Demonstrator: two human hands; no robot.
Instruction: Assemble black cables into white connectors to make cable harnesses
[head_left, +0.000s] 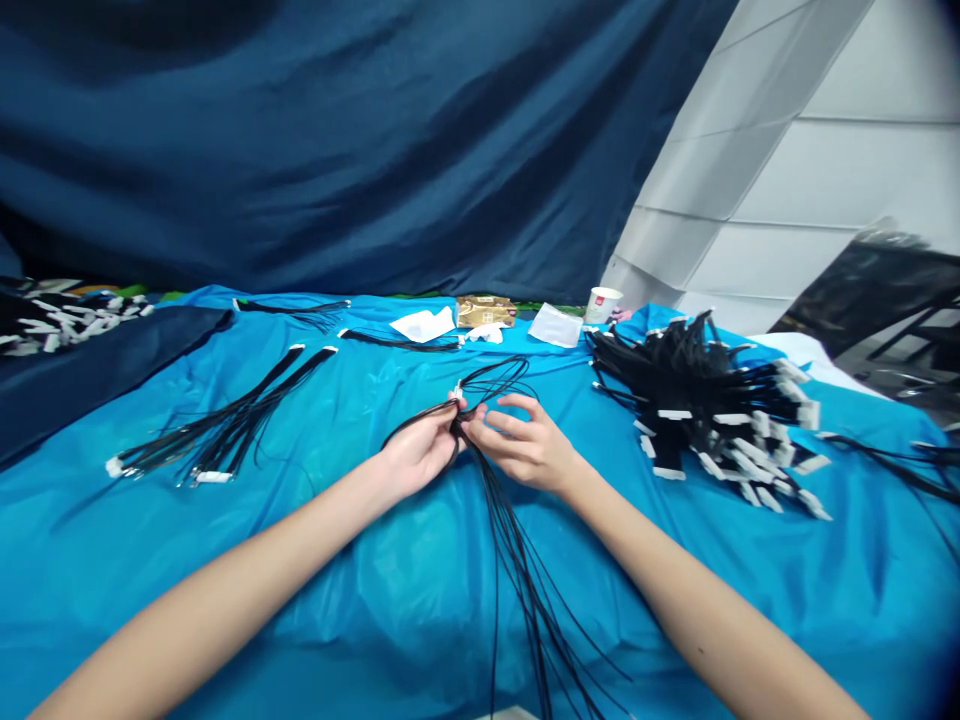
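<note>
My left hand [420,452] and right hand [521,447] are both pinched closed on a bundle of thin black wires [517,560] at the middle of the blue-covered table [360,600], strands trailing toward me. I judge I'm gathering them even; next calls for a steady grip near the white connector [457,393]. Further right lies a heap of finished cables [712,410]

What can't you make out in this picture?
- Head view: where the black wires end, cut off by the bottom edge.
- Print on the cup and brown packet: too small.
- How the left hand and right hand grip the wires: fingers overlap.
- Right side: dark and blurred.
</note>
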